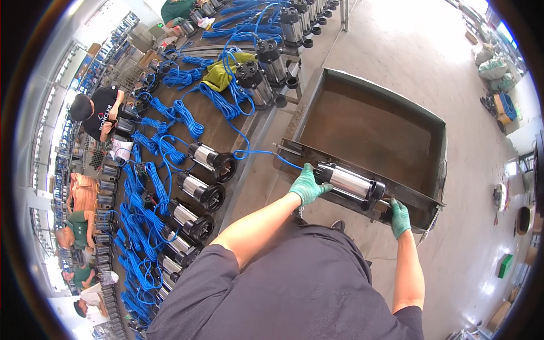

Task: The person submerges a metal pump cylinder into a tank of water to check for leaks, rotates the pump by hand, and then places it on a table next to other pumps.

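A submersible pump [350, 182], a shiny steel cylinder with black ends, lies on its side across the near part of a metal water tank [371, 82]. Its blue cable [258, 152] runs left towards the bench. My left hand [307, 186], in a green glove, grips the pump's left, cable end, with the thumb along the near side. Just beyond the pump's right end is my right hand [400, 218], also gloved in green. Its fingers are closed round a dark part there, which the hand largely hides.
Left of me, a long bench [218, 127] carries a row of similar pumps [195, 190] and many coiled blue cables [133, 226]. More pumps [255, 85] stand upright beyond, beside a yellow-green cloth [226, 71]. Co-workers sit along the far side, one in a black shirt [102, 110].
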Demonstrator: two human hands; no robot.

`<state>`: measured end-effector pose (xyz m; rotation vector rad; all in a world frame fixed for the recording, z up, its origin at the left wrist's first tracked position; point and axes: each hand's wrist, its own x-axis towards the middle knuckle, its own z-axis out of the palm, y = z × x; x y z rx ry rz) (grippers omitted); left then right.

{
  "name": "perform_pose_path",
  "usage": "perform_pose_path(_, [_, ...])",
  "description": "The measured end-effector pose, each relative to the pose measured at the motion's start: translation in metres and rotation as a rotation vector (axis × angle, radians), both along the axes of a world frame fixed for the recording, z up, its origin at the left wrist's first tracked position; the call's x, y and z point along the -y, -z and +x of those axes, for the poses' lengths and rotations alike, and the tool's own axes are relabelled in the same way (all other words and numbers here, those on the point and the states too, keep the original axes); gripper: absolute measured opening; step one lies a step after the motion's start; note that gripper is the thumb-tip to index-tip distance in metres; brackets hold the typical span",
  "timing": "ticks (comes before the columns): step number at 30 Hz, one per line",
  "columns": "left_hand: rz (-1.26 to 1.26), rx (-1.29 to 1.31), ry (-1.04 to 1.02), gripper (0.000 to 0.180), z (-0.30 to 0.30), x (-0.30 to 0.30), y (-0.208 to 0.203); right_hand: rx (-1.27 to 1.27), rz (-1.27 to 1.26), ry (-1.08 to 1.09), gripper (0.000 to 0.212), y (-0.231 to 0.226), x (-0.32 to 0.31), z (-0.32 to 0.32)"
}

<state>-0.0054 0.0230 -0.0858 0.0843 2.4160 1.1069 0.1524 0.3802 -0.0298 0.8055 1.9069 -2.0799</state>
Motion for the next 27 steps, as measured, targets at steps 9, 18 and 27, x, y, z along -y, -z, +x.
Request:
perform_pose_path(9, [-0.048, 0.176, 0.054, 0.126, 0.002, 0.001, -0.064, -0.559, 0.879, -0.429, 0.043, -0.017, -0.003, 0.007])
perform_pose_path(18, [-0.073, 0.141, 0.026, 0.125, 0.007, -0.005, -0.079, 0.234, -0.183, 0.105, 0.022, 0.000, -0.015, -0.007])
perform_pose_path(27, [-0.089, 0.090, 0.024, 0.125, 0.007, 0.000, -0.068, -0.298, 1.084, -0.379, 0.078, -0.017, -0.003, 0.013])
